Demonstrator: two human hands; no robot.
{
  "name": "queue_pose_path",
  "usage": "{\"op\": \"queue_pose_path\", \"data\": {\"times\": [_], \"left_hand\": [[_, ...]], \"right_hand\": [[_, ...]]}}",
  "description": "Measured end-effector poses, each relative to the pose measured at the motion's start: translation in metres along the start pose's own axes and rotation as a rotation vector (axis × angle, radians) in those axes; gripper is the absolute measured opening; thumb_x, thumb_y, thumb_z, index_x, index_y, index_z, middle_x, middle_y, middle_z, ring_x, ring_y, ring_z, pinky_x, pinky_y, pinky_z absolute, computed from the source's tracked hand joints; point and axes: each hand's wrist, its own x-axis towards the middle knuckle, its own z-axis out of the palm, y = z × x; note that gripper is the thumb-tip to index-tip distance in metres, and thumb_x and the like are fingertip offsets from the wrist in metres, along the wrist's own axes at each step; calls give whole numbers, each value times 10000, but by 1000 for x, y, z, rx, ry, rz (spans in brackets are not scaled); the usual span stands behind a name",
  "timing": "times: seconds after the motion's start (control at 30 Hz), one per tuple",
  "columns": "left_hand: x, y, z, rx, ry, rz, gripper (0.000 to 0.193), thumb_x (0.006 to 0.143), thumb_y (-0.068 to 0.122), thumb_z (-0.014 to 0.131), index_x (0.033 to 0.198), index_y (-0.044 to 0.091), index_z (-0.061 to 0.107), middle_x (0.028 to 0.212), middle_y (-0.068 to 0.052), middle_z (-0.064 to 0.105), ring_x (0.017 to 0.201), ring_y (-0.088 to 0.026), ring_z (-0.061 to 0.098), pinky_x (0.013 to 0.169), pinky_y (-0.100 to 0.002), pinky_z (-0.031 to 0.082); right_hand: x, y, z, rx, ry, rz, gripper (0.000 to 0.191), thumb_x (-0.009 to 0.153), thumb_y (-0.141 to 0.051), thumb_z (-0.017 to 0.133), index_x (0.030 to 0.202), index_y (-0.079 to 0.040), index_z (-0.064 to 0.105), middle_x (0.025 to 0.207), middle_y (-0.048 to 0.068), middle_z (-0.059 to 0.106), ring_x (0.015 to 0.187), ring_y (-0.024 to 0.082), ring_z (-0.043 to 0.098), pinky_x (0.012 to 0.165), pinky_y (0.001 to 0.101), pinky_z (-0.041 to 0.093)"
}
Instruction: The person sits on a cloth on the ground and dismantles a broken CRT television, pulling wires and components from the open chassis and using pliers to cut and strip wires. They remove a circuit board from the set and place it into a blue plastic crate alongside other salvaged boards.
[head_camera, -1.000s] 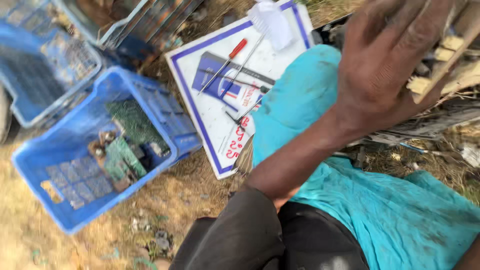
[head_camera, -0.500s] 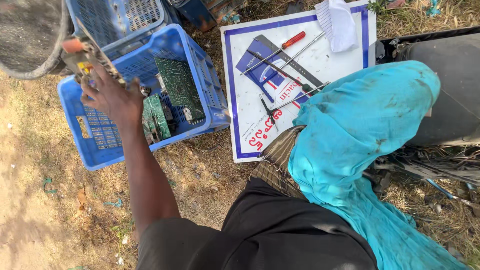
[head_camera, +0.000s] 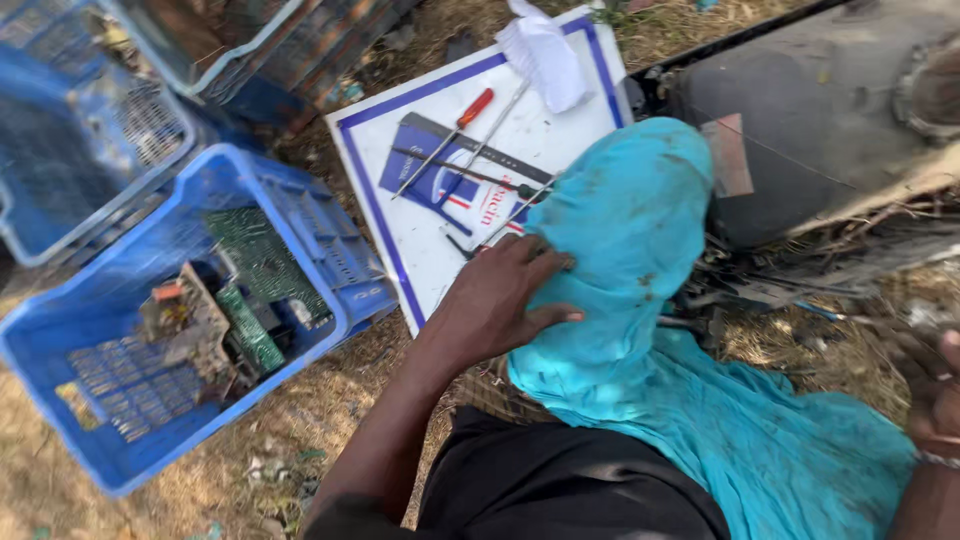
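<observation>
The left hand lies flat on the teal cloth that covers the person's knee. Its fingers are spread wide and hold nothing; they only press on the cloth. The cloth looks soft and light. It would bend and fold, so it is best pinched at an edge or bunched up. The left arm reaches forward from the bottom, a bit bent. Only part of the right hand shows at the right edge, so I cannot tell how its fingers are. Nearby lie a white board with a red-handled screwdriver, and a blue crate holding a green circuit board.
</observation>
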Motion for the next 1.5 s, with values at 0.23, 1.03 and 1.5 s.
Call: {"op": "queue_pose_path", "data": {"times": [0.23,1.03,1.5], "left_hand": [[-7,-10,-38,212,-504,-303,247,871,261,732,1049,92,716,949,-121,706,877,-359,689,730,-481,545],[280,101,105,142,38,527,129,1013,119,748,1112,57,694,1047,-113,686,962,-342,673,812,-468,526],[276,96,113,157,-179,486,215,877,137,741,1069,55,686,1047,-145,699,975,-378,666,828,-485,504]], "right_hand": [[-40,24,-56,182,280,96,176,1052,-82,710,1200,-14,643,1080,118,746,906,201,739,740,302,622],[-60,122,209,-707,-310,-133,428,928,-225,723,1300,-35,628,1281,178,658,1167,382,607,1001,489,478],[-20,94,201,-859,-147,-197,375,886,-138,716,1254,-64,704,1096,168,700,993,354,647,849,498,516]]}}
